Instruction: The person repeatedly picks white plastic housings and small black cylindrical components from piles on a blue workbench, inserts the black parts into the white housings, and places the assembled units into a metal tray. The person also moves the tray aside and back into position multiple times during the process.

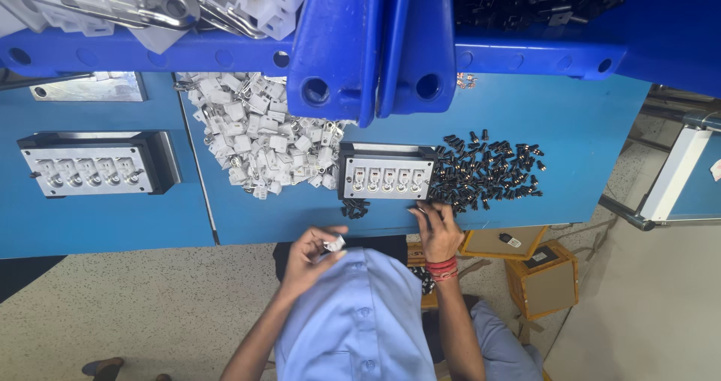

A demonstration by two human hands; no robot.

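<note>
Blue worktop, speckled floor below. Left hand fingers pinch a small white plastic housing, held off the worktop near the shirt; light, rigid, best gripped by its flat sides. Right hand fingertips rest on loose black pins beside the metal fixture; grasp unclear.

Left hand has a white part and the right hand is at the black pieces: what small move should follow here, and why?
Probably the right hand should pinch one black piece from the pile and carry it to the white part in the left hand. The right fingers rest at the pile's near edge; whether they already hold a piece is unclear. The left hand holds its part away from the fixture.
</note>
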